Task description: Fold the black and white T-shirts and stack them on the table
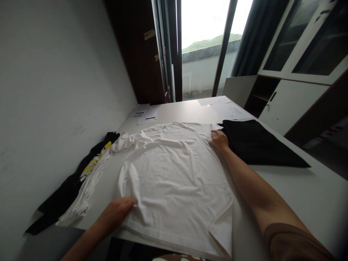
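A white T-shirt lies spread on the white table, its hem toward me and its neckline at the far end. Creases run across the cloth, and the near right corner of the hem is folded over. My left hand is closed on the shirt's left side edge near the hem, where the fabric bunches up. Farther off, my right hand pinches the edge of the right sleeve. Just beyond that hand lies a folded black garment.
Along the left wall lies a pile of black, yellow and white clothes. Paper sheets rest at the table's far left, with more papers at the far right. Past the table are a glass door and white cabinets.
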Demonstrator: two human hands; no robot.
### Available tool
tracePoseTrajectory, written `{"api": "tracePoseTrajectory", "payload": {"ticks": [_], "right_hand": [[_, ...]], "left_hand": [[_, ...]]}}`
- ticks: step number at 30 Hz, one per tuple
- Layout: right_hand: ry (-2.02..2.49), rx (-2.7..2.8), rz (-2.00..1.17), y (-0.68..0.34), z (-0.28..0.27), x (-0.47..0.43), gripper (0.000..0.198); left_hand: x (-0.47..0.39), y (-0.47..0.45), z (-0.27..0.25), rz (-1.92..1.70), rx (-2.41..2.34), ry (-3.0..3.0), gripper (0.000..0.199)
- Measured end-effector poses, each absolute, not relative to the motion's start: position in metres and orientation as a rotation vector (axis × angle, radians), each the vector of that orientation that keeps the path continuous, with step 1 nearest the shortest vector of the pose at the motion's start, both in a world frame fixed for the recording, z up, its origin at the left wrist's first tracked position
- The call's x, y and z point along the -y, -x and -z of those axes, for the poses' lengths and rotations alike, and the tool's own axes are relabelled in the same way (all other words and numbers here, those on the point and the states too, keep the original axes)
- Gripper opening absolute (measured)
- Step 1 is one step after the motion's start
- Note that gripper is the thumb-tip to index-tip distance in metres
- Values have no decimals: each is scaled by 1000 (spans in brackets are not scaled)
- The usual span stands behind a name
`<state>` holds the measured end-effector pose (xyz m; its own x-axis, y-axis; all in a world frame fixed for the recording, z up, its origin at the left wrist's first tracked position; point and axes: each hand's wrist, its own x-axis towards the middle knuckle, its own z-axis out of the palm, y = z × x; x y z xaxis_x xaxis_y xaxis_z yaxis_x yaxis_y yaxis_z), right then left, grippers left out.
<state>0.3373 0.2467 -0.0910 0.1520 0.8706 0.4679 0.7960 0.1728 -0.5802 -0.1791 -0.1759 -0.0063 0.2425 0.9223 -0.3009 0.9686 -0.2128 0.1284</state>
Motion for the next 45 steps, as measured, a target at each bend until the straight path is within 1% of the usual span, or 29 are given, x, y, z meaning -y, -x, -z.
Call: {"api": "tracePoseTrajectory", "payload": {"ticks": [4,8,11,13,17,20,22,24,29,32,37,45], "right_hand": [[1618,1635,-142,-337,88,-246,40],[1609,1638,-154,-335,86,-247,39],[1601,1627,-161,-333,87,-250,38],[1593,1625,-163,-333,87,-251,37],[1591,1635,-160,-332,88,-253,37],[1588,1648,-154,-333,89,-253,37],[1586,1657,-155,-334,89,-254,37],[1593,1671,-159,-335,89,-254,37],[1633,1684,-129,-338,90,-254,36],[1624,1657,-188,-338,89,-253,37],[1661,1519,-339,-335,86,-247,34],[1651,1409,-383,-335,86,-245,35]], "left_hand": [[182,167,-8,289,-1665,-2040,30],[181,160,-37,220,-1369,-1881,22],[159,163,-54,178,-1178,-1624,22],[131,166,-60,34,-1167,-1603,26],[40,159,-55,-421,-1333,-1764,30],[-42,142,-38,-562,-1565,-1944,31],[-92,128,-23,-444,-1910,-2082,32],[-133,115,-6,-402,-2032,-2065,38],[-190,102,34,-281,-2183,-1944,65],[-208,104,49,-132,-2232,-1943,73],[-226,110,58,-16,-2244,-1969,78],[-243,116,58,31,-2179,-2028,82]]}}
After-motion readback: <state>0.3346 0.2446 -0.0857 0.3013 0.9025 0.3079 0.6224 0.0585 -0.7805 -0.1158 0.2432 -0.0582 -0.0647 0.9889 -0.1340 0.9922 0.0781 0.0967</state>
